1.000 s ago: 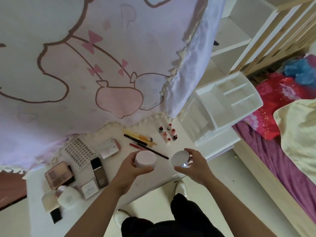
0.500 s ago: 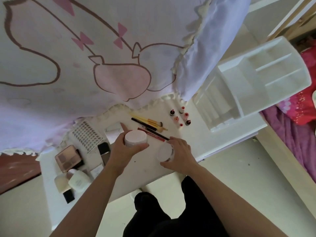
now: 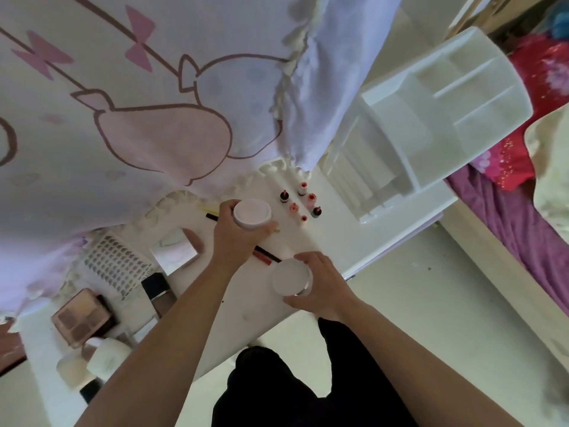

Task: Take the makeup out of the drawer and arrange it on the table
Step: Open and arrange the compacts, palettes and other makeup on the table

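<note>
Placing both jars, head view: left hand [image 3: 237,238] grips the pink-topped jar [image 3: 252,212] from the side, over the table [image 3: 246,318] just beside the small bottles [image 3: 303,201]; right hand [image 3: 323,288] wraps the white jar [image 3: 291,278] near the front edge, contact with the top unclear. Best to set each down flat, clear of the pencils [image 3: 266,257] and bottles, keep the white one off the edge, and let go only once seated. Versus half a second ago: pink jar has gone further back toward the bottles, white jar nearer the front edge.
</note>
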A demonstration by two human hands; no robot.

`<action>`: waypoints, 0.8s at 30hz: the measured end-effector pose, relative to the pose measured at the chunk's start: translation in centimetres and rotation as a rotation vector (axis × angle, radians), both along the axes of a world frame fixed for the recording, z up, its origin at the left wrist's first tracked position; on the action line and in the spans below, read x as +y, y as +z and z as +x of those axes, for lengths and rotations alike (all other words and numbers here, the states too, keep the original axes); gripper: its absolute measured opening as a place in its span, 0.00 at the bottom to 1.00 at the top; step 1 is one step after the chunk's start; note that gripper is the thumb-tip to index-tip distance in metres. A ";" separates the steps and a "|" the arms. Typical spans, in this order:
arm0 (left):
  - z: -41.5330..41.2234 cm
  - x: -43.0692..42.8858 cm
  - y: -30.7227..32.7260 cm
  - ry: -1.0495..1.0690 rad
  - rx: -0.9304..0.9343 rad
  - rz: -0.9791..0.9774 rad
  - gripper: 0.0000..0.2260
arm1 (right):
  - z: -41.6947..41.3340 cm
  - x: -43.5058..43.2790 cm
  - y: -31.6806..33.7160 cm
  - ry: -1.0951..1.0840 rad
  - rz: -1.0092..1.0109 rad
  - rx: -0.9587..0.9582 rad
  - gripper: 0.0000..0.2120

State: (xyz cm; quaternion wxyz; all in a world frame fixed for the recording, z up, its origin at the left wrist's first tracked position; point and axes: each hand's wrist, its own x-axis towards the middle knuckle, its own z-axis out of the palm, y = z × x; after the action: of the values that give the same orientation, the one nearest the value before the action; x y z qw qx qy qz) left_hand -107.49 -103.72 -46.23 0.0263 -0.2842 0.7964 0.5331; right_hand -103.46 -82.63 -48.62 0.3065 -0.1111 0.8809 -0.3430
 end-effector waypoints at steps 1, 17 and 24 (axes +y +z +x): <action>-0.5 0.3 -0.3 -0.027 0.007 -0.020 0.34 | -0.2 0.7 0.0 -0.023 0.009 -0.005 0.40; 3.7 -1.8 -3.8 -0.170 0.001 -0.326 0.37 | -1.1 2.8 -1.1 -0.359 0.000 0.085 0.38; 0.5 0.9 -4.7 -0.203 -0.021 -0.420 0.41 | -2.3 3.1 -2.2 -0.394 0.155 0.227 0.40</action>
State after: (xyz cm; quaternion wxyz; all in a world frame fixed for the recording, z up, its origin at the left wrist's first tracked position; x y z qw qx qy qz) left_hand -107.00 -102.83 -50.98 0.0283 -0.2073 0.9142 0.3472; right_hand -105.71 -79.48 -50.82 0.1401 0.0489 0.9382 -0.3127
